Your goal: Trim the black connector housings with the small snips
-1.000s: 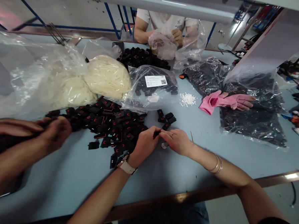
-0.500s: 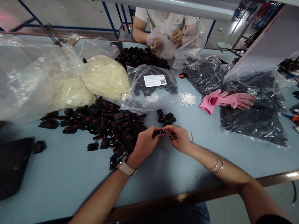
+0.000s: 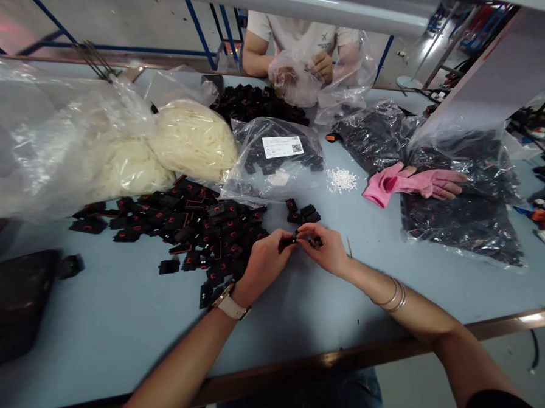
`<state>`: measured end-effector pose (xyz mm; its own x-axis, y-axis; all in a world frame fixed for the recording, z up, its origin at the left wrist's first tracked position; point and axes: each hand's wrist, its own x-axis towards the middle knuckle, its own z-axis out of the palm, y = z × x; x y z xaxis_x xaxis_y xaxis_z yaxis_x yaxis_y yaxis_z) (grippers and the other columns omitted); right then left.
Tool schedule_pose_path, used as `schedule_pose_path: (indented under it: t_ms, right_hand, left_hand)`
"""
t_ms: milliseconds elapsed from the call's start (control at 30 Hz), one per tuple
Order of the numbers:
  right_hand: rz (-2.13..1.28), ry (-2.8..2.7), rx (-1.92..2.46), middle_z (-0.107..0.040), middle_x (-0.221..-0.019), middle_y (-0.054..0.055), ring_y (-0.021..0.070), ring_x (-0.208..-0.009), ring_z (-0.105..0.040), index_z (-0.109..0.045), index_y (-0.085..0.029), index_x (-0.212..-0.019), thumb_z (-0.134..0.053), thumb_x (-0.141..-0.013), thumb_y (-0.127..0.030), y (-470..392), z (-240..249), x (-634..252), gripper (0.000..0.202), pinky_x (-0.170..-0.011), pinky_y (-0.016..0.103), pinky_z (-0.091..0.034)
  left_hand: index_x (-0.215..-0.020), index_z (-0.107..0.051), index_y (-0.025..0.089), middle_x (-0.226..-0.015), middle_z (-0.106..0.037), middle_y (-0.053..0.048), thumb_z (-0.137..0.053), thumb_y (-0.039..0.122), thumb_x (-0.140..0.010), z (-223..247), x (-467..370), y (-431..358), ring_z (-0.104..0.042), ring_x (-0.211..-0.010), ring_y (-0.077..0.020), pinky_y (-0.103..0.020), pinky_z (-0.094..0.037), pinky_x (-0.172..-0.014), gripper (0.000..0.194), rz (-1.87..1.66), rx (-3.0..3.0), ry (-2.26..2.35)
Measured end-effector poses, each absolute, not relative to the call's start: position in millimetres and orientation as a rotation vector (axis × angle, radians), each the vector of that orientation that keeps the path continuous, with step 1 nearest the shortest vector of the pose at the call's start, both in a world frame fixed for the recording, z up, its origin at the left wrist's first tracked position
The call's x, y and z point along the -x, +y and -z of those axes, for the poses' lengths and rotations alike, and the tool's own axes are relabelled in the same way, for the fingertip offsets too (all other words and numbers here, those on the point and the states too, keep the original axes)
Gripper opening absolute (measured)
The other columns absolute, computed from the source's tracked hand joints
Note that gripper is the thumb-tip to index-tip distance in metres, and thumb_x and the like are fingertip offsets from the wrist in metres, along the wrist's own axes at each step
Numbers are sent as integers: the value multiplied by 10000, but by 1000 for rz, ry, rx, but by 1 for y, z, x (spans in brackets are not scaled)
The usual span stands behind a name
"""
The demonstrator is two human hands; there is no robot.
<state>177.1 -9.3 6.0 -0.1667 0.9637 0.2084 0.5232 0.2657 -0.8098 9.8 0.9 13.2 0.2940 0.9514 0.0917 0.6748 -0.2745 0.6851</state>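
My left hand pinches a small black plastic connector housing between thumb and fingers, above the table. My right hand meets it from the right, its thumb and forefinger closed at the housing's end. Another dark small piece shows within the curled fingers of my right hand; its exact kind is hidden. Left of my hands spreads a heap of black connector housings with orange-red parts. Several more housings lie just beyond my fingers. A small pile of white bits is farther back.
Clear bags of cream-coloured parts stand back left; a labelled bag lies mid-table. Pink gloves rest on bags of black parts at right. A black case sits left. A co-worker handles a bag opposite.
My right thumb and fingers have shifted slightly left and up, closer over the end of the housing. My left hand stays nearly in place.
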Motion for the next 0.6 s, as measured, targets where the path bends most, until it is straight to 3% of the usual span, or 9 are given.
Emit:
schedule_pose_path:
  t_ms: [333, 600]
  right_hand:
    - [-817, -1707, 1285, -733, -816, 19, 148, -745, -689, -481, -228, -925, -598, -790, -283, -9, -6, -174, 187, -658, 261, -518]
    - [-718, -1908, 1315, -718, -816, 16, 133, -695, -677, -516, -217, -938, -529, -812, -198, -9, -5, -177, 128, -614, 233, -492]
  left_hand:
    - [-757, -533, 195, -732, -696, -14, -637, 190, -744, -17, -12, 1, -671, -680, -186, -253, -456, -594, 105, -614, -1984, 1527]
    - [-747, -535, 201, -729, -694, -10, -627, 210, -755, -19, -12, 1, -669, -677, -184, -263, -468, -605, 92, -625, -1983, 1515]
